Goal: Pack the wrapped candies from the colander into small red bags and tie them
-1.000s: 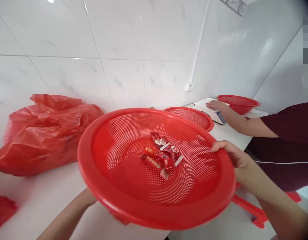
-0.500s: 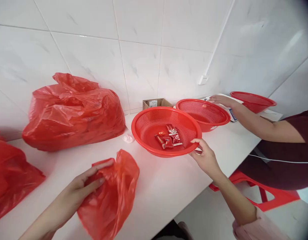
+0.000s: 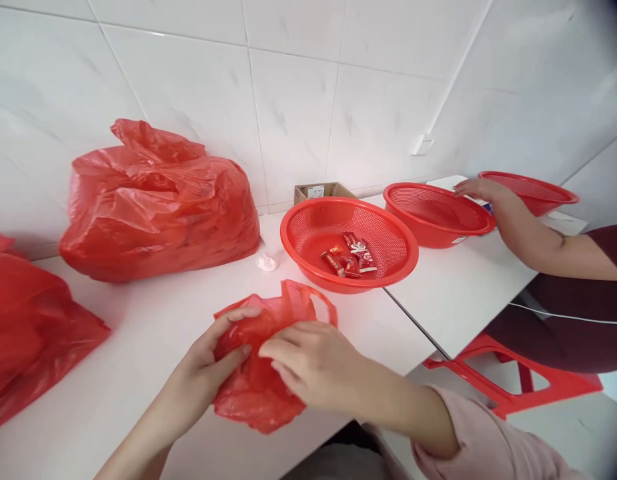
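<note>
Both my hands hold a small crumpled red plastic bag (image 3: 258,383) at the near edge of the white table (image 3: 138,347). My left hand (image 3: 213,363) pinches its left side, thumb on top. My right hand (image 3: 311,363) grips its right side with fingers curled over the plastic. Beyond them stands a red perforated basket (image 3: 349,223) with a few red-wrapped candies (image 3: 351,255) in its bottom.
A big stuffed red bag (image 3: 158,200) lies at the back left, another red bag (image 3: 28,327) at the far left. A cardboard box (image 3: 321,192) stands by the wall. A co-worker's hand (image 3: 481,189) rests between two more red baskets (image 3: 435,213) (image 3: 531,193). A red stool (image 3: 508,383) stands below.
The basket I held up has been set on the table. My right hand left its rim and came to the small red bag, which my left hand had picked up.
</note>
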Motion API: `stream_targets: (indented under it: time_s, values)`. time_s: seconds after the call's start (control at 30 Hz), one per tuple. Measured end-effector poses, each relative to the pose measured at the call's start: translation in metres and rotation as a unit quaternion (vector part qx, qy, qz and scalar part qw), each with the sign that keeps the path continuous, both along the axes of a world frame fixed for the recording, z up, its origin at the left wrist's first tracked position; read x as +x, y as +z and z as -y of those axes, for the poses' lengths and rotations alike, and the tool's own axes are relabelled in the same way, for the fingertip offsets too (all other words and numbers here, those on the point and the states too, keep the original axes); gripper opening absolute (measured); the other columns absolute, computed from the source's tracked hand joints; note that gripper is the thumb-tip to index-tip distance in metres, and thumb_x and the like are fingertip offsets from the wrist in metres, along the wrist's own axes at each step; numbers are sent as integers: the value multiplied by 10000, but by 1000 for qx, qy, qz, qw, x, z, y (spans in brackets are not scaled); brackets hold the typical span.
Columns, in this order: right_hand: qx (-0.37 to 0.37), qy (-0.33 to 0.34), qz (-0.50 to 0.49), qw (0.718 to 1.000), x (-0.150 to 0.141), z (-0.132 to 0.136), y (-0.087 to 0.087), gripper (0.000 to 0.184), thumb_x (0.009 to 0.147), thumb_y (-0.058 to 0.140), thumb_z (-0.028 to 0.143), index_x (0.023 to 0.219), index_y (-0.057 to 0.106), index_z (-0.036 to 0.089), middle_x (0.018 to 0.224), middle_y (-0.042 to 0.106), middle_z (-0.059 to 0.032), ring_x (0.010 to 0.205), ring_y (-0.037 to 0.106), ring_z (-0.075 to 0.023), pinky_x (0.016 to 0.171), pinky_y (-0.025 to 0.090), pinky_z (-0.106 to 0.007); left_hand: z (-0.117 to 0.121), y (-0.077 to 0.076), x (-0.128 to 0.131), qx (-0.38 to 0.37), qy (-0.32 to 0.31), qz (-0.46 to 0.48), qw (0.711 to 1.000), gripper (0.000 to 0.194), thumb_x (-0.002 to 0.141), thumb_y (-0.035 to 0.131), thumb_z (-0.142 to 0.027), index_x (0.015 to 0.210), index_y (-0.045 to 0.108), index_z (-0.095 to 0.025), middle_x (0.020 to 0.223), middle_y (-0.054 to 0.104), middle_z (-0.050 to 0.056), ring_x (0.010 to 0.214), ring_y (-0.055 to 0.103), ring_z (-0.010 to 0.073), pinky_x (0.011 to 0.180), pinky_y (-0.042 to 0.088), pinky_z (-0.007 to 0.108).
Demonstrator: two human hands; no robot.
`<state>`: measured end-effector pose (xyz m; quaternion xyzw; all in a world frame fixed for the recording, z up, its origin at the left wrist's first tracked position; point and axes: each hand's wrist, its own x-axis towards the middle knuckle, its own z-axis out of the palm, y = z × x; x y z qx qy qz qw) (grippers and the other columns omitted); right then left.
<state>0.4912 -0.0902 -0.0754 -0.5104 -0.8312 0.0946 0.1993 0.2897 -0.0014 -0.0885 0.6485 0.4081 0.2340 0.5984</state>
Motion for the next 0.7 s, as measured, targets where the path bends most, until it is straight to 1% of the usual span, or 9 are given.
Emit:
stream_targets:
  time_s: [0.07,0.1,0.17,0.27,0.4,0.47,0.53,0.63,0.7]
  values:
    - [-83,-31,117,989,8,-16,-16,264,807,548,97,1020,675,187,868,713,-69,744,658,-222,684,478,-335,-9,-1,-20,-21,-1,-8,1000,170,848,583,-399,905,629,-245,696,604,-14,555,558,144,507,449,224]
    - [-113,-43,153,981,15,-20,-21,287,765,576,81,1013,684,175,862,716,-79,742,665,-240,676,474,-343,-15,-3,-31,-1,3,-27,1000,166,847,564,-379,793,615,-231,653,562,-17,501,497,125,468,396,217]
    - [-150,-75,179,969,33,-22,-24,335,739,617,107,1061,692,165,861,724,-98,763,678,-275,672,478,-358,-26,-10,-49,88,16,-101,991,199,831,526,-334,707,634,-223,806,613,15,547,511,131,493,396,234]
    - [-176,-123,180,960,53,-17,-14,459,815,609,219,1271,625,169,938,737,-119,838,687,-300,692,496,-377,-31,-25,-59,200,22,-244,949,285,815,459,-284,919,723,-260,1238,586,44,674,607,172,576,458,281]
    - [-207,-88,87,970,65,-14,15,459,836,619,220,1295,624,223,1039,735,-83,903,688,-247,760,517,-350,-22,-35,-48,261,54,-325,908,418,859,381,-282,1197,627,-272,1423,492,62,652,631,172,573,480,299]
    - [-214,-54,-47,974,71,-21,31,355,860,633,312,1209,667,252,1033,734,-40,887,691,-189,770,527,-300,-19,-35,-45,262,46,-297,917,439,861,405,-303,1255,597,-286,1494,440,41,806,672,217,610,516,288]
    - [-173,-86,-155,969,82,-38,46,314,896,586,411,1157,661,253,994,728,-22,827,690,-151,738,534,-272,-17,-32,-45,242,23,-256,936,495,851,448,-327,1332,565,-300,1557,371,11,1065,639,290,713,556,293]
    - [-130,-236,-97,958,102,-76,54,276,944,488,404,1125,609,235,942,716,-43,667,668,-144,625,515,-283,-15,-27,-46,197,-8,-204,959,569,851,490,-377,1416,508,-317,1618,256,-25,1333,458,358,936,533,368]
    - [-186,-300,3,936,113,-101,48,199,908,547,342,1034,622,208,795,708,-53,552,630,-166,574,485,-313,-12,-24,-46,167,-30,-168,971,568,859,510,-403,1422,506,-327,1625,236,-32,1408,367,353,1081,427,417]
